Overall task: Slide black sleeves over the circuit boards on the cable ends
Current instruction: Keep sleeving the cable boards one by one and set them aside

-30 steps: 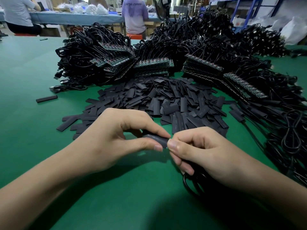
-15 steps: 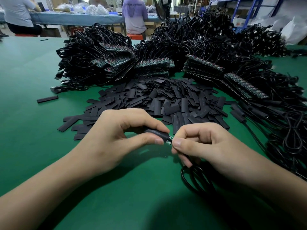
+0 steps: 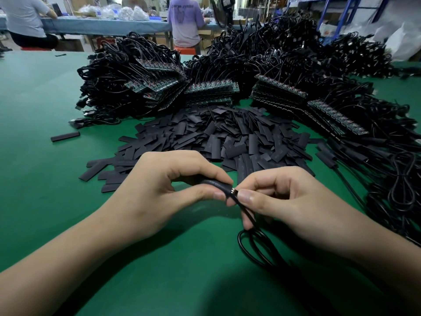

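Hidden in the left hand (image 3: pixel 155 190): curled fingers cover most of the sleeve (image 3: pixel 216 184); only its right end shows.
Hidden in the sleeve: nearly all of the circuit board (image 3: pixel 234 191). A small glinting tip shows at the sleeve's right mouth, too small to read.
Hidden under the right hand (image 3: pixel 287 201): the cable (image 3: pixel 248 215) passes behind the thumb and lower fingers.
Cut off: both forearms leave the bottom edge. The cable's loop (image 3: pixel 257 249) runs into shadow at lower right.
Left hand pose: centre-left of the frame, knuckles up, fingers curled. The grip pinches the sleeve between thumb and forefinger.
Right hand pose: centre-right, knuckles up. The grip pinches the cable just beside the board's exposed tip, and the two thumbs nearly meet.
Task's thing: sleeve and board sit between the two hands at mid-frame, above the green table (image 3: pixel 45 179).
Stray sleeve (image 3: pixel 65 136): lies alone at the left, apart from the pile.
Loose sleeves (image 3: pixel 227 137): a flat black heap just beyond the hands; the print on them is blurred.
Board stacks (image 3: pixel 210 92): rows of bare boards behind the heap, their cables piled in tangles (image 3: pixel 118 83).
Sleeved ends (image 3: pixel 328 156): at right, lying beside coiled cables.
White bags (image 3: pixel 405 42): upper right; I cannot tell what they hold.
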